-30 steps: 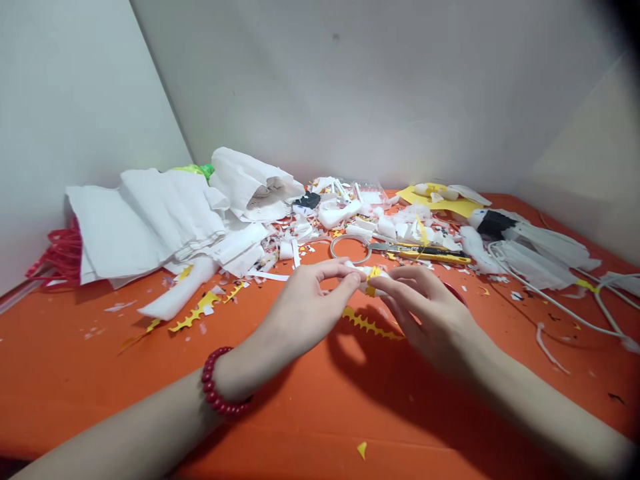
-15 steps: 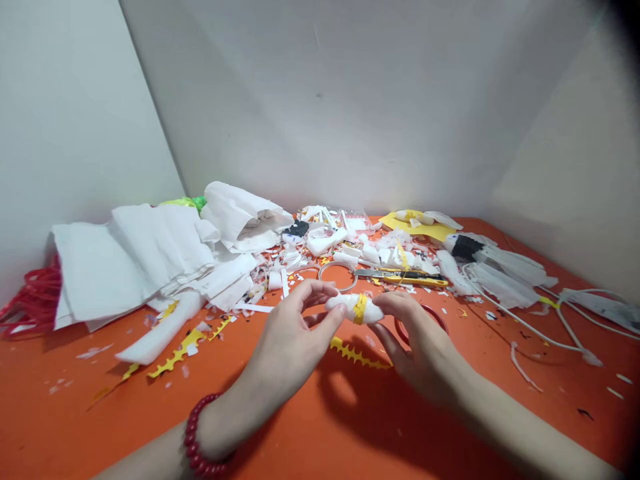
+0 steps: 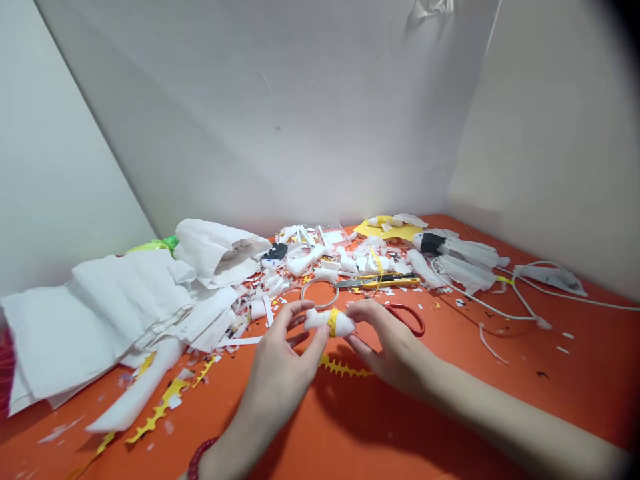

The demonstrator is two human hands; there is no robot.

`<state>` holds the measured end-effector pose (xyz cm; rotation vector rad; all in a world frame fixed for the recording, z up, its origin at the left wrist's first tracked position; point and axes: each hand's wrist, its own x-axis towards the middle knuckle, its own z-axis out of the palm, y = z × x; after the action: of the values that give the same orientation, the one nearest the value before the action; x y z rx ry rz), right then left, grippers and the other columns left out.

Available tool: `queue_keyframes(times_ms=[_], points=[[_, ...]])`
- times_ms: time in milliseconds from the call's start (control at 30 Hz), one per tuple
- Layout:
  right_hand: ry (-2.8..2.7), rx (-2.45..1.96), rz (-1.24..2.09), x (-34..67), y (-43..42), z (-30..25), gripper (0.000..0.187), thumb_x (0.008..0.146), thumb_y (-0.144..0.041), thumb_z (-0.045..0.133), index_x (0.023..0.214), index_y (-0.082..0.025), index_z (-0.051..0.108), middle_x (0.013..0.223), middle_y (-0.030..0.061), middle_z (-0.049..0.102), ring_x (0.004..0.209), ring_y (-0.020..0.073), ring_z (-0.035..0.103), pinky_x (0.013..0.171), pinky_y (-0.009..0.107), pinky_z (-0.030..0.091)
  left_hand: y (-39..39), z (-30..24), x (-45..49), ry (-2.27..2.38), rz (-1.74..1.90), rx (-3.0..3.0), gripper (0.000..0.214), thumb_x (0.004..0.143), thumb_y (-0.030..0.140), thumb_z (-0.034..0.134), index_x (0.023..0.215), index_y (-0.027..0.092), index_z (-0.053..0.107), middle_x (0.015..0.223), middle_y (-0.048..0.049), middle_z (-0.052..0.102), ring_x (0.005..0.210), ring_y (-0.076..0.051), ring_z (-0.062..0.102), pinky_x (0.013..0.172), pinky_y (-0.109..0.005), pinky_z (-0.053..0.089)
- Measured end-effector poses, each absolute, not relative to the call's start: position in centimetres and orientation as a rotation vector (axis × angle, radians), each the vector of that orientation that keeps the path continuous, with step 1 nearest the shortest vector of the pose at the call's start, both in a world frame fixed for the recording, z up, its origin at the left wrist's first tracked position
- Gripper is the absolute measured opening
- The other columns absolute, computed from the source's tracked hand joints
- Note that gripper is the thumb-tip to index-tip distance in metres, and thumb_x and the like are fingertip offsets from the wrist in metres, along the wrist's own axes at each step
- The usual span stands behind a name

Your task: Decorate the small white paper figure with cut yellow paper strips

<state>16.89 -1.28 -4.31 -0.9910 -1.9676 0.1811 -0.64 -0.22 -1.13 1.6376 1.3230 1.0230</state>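
Note:
A small white foam-like roll (image 3: 344, 325) with a yellow paper band (image 3: 333, 322) round its middle is held above the orange table. My left hand (image 3: 290, 353) pinches its left end between thumb and fingers, the thumb tip by the band. At the right end, my right hand (image 3: 393, 340) grips it with thumb and fingers. Below the roll lies a jagged yellow paper strip (image 3: 345, 369). Red scissor handles (image 3: 413, 319) show just behind my right hand; their blades are hidden.
A yellow box cutter (image 3: 383, 281) and a ring of tape (image 3: 320, 293) lie beyond my hands among white scraps. White sheets (image 3: 110, 307) cover the left side. To the right are a white cable (image 3: 480, 307) and a black-banded white piece (image 3: 450, 247). Behind sits yellow paper (image 3: 363, 230).
The camera view has turned to the right, so the table things appear further left. The roll is turned slightly, its band now more upright. Both hands keep their hold on it.

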Motion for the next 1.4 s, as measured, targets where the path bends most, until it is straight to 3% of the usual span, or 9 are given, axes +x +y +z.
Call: queue_keyframes(times_ms=[233, 367, 533, 733, 867, 967, 1400], points=[[-1.822, -0.939, 0.613, 17.9, -0.5, -4.4, 0.026, 0.080, -0.012, 0.053, 0.101, -0.021, 0.042, 0.099, 0.0047, 0.058, 0.093, 0.0151, 0.061, 0.077, 0.031, 0.052, 0.7, 0.0, -1.5, 1.272, 0.899, 1.639, 0.036, 0.078, 0.040, 0.055, 0.105, 0.017, 0.055, 0.121, -0.0107, 0.054, 0.103, -0.025, 0.057, 0.081, -0.037, 0.050], [-1.843, -0.948, 0.720, 18.5, -0.1, -4.7, 0.029, 0.082, -0.014, 0.051, 0.107, -0.022, 0.039, 0.106, 0.0065, 0.056, 0.088, 0.0140, 0.064, 0.074, 0.030, 0.052, 1.5, -0.2, -1.8, 1.186, 0.745, 1.647, 0.033, 0.076, 0.038, 0.057, 0.099, 0.015, 0.060, 0.106, -0.0094, 0.064, 0.094, -0.022, 0.061, 0.080, -0.034, 0.050], [-1.879, -1.162, 0.653, 19.3, 0.4, -4.4, 0.039, 0.084, -0.009, 0.041, 0.119, -0.024, 0.033, 0.103, 0.0067, 0.059, 0.067, 0.0105, 0.065, 0.072, 0.035, 0.052, 2.6, -0.8, -2.2, 1.290, 0.784, 1.680, 0.028, 0.075, 0.036, 0.058, 0.095, 0.016, 0.061, 0.096, -0.0099, 0.067, 0.088, -0.022, 0.063, 0.075, -0.036, 0.050], [-1.849, -1.292, 0.588, 19.7, 0.7, -4.2, 0.037, 0.084, -0.017, 0.044, 0.119, -0.023, 0.036, 0.081, 0.0008, 0.061, 0.055, 0.0099, 0.058, 0.057, 0.026, 0.049, 3.4, -2.7, -2.1, 1.167, 0.794, 1.762, 0.030, 0.080, 0.037, 0.053, 0.097, 0.014, 0.060, 0.104, -0.0140, 0.064, 0.093, -0.023, 0.062, 0.080, -0.037, 0.049], [-1.912, -1.354, 0.437, 20.4, 0.9, -4.3, 0.018, 0.086, -0.027, 0.045, 0.100, -0.020, 0.052, 0.073, 0.0009, 0.064, 0.060, 0.0127, 0.058, 0.060, 0.026, 0.046, 3.7, -3.6, -2.2, 1.181, 0.788, 1.879, 0.032, 0.082, 0.039, 0.049, 0.100, 0.015, 0.058, 0.105, -0.0122, 0.063, 0.093, -0.023, 0.060, 0.082, -0.037, 0.047], [-1.933, -1.378, 0.329, 20.9, 1.1, -4.2, 0.018, 0.086, -0.030, 0.044, 0.085, -0.019, 0.059, 0.075, 0.0032, 0.067, 0.066, 0.0148, 0.060, 0.063, 0.027, 0.045, 3.7, -3.7, -2.4, 1.202, 0.804, 1.976, 0.031, 0.082, 0.040, 0.048, 0.099, 0.016, 0.058, 0.102, -0.0105, 0.063, 0.091, -0.022, 0.060, 0.083, -0.038, 0.046], [-2.020, -1.430, 0.221, 23.3, 1.5, -2.8, 0.022, 0.086, -0.029, 0.046, 0.078, -0.018, 0.063, 0.068, 0.0025, 0.065, 0.060, 0.0136, 0.057, 0.057, 0.024, 0.043, 3.4, -2.8, -2.7, 1.286, 0.938, 2.073, 0.029, 0.085, 0.033, 0.044, 0.107, 0.019, 0.054, 0.117, -0.0090, 0.057, 0.106, -0.020, 0.054, 0.092, -0.035, 0.041]])
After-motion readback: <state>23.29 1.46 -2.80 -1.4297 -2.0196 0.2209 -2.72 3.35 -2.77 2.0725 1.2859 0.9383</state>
